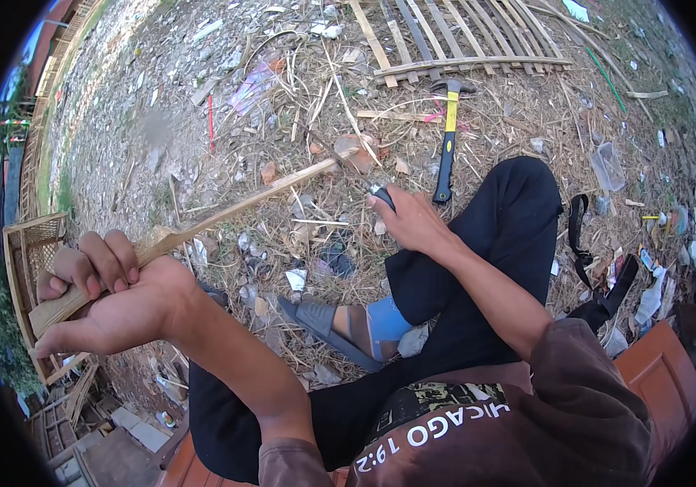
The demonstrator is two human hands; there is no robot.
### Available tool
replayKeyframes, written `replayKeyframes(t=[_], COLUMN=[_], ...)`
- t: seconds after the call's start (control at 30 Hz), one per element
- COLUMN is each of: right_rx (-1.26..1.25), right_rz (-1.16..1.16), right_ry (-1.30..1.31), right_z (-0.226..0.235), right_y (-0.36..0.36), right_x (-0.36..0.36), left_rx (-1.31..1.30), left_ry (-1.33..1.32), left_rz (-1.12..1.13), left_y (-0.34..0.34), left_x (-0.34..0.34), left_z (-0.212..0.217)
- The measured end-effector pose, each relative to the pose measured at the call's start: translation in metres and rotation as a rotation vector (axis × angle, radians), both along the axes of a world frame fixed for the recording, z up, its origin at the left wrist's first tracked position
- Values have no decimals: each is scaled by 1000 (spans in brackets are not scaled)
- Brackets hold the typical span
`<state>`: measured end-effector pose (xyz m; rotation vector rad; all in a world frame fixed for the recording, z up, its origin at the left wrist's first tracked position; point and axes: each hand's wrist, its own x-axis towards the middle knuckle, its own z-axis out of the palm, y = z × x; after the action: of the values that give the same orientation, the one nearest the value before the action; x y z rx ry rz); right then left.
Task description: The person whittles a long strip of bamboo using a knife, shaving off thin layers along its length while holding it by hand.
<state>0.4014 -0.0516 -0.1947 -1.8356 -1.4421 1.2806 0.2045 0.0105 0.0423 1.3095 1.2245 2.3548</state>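
Observation:
My left hand (121, 304) is closed around the thick end of a long pale wooden strip (242, 203), palm turned upward. From there the strip slants up and right over the ground. My right hand (419, 219) grips the black handle of a knife (381, 196). Its thin, darkish blade points up and left, crossing at the far tip of the strip; whether the two touch I cannot tell. Beyond my right hand lies a hammer (449, 134) with a yellow and black handle, its head pointing away from me.
A slatted wooden panel (478, 61) lies at the far side. Dry straw, stones and litter cover the ground. A clear plastic tub (608, 166) and a black strap (579, 239) are at right. A wooden frame with mesh (36, 235) stands at left. My sandalled foot (340, 325) is below the strip.

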Motion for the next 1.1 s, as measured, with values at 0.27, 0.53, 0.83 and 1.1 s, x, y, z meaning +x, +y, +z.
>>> replayKeyframes(t=[0.27,0.53,0.83,1.1], right_rx=[63,32,19,-13], right_rz=[-48,-18,-36,-26], right_ry=[2,-104,-30,-83], right_z=[-15,-4,-8,-18], right_y=[6,14,6,3], right_x=[-7,0,-6,-5], left_rx=[-39,-35,-30,-17], left_ry=[-31,-30,-68,-1], left_rz=[38,6,-49,-22], left_y=[3,22,25,25], left_x=[-1,-4,-13,-14], left_z=[5,8,6,6])
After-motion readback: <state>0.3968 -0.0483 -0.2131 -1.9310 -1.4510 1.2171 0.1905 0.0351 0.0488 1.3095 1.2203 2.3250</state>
